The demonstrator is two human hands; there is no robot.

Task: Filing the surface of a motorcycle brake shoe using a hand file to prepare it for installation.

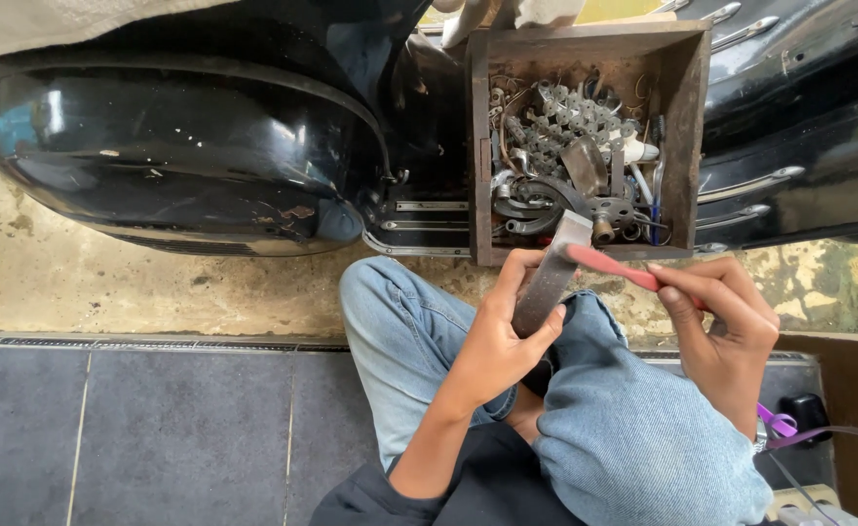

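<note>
My left hand grips a flat grey metal bar that slants up toward a wooden box. My right hand holds a thin red strip, whose far end lies on the upper end of the metal bar. Both hands hover over my knees in blue jeans. The open wooden box sits just beyond the hands on a scooter footboard and is filled with metal parts: chain pieces, curved brackets, small fittings.
A black scooter body spans the top of the view, with chrome trim strips on the right. Below lie a concrete strip and grey floor tiles. A purple strap and a black object rest at the lower right.
</note>
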